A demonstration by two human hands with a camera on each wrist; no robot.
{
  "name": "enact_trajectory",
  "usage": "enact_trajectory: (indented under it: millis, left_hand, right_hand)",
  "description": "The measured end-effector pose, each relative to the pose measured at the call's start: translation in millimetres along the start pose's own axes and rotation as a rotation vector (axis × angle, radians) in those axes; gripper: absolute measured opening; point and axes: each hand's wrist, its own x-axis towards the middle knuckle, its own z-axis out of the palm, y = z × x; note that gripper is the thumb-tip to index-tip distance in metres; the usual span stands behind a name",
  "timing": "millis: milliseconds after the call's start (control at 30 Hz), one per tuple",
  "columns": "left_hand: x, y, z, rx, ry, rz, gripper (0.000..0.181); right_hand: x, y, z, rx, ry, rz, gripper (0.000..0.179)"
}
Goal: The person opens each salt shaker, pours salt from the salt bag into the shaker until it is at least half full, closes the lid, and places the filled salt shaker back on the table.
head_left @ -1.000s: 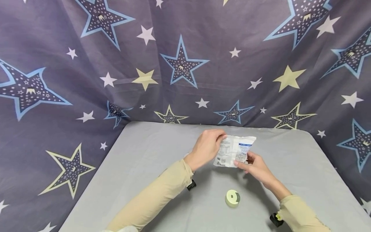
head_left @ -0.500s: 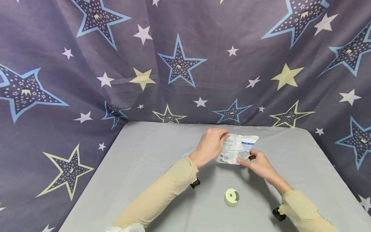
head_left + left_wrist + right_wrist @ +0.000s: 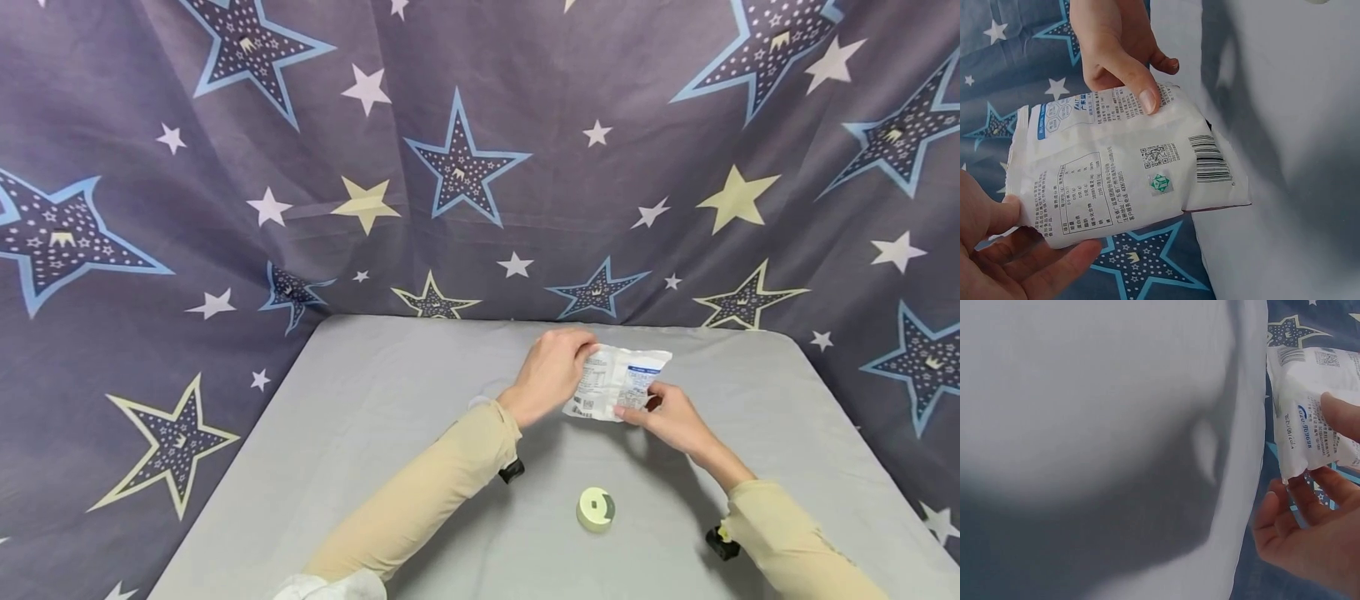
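Observation:
A white plastic bag of salt, printed with text, a table, a QR code and a barcode, is held above the table in both hands. My left hand grips its left upper edge, thumb on the printed side, as the left wrist view shows. Over at the right edge, my right hand pinches the bag with the thumb on the printed face and fingers behind. In the right wrist view, the bag is partly cut off. The bag's far side is hidden in the head view.
A small round pale green object with a dark square in its top lies on the grey-covered table, nearer the front. A whitish thing shows behind the left wrist, mostly hidden. A star-patterned curtain surrounds the back and sides.
Both hands and the bag have shifted slightly right and up in the head view. The view itself has moved a little. The grip of both hands stays the same.

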Motion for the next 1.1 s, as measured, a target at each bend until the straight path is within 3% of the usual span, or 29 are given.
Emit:
enact_trajectory:
  millis: [300, 600, 1100]
  left_hand:
    - [1.7, -1.2, 8.9, -0.008, -0.025, -0.009, 0.014]
    - [10.0, 0.2, 15.2, -0.019, -0.031, -0.024, 0.016]
    - [25.1, 4.4, 36.5, 0.044, -0.078, -0.090, 0.018]
  right_hand:
    - [1.8, 7, 0, -0.037, 0.005, -0.024, 0.037]
    - [12.8, 12, -4, -0.130, 0.062, -0.163, 0.037]
    - [23.1, 26, -15, -0.170, 0.067, -0.110, 0.038]
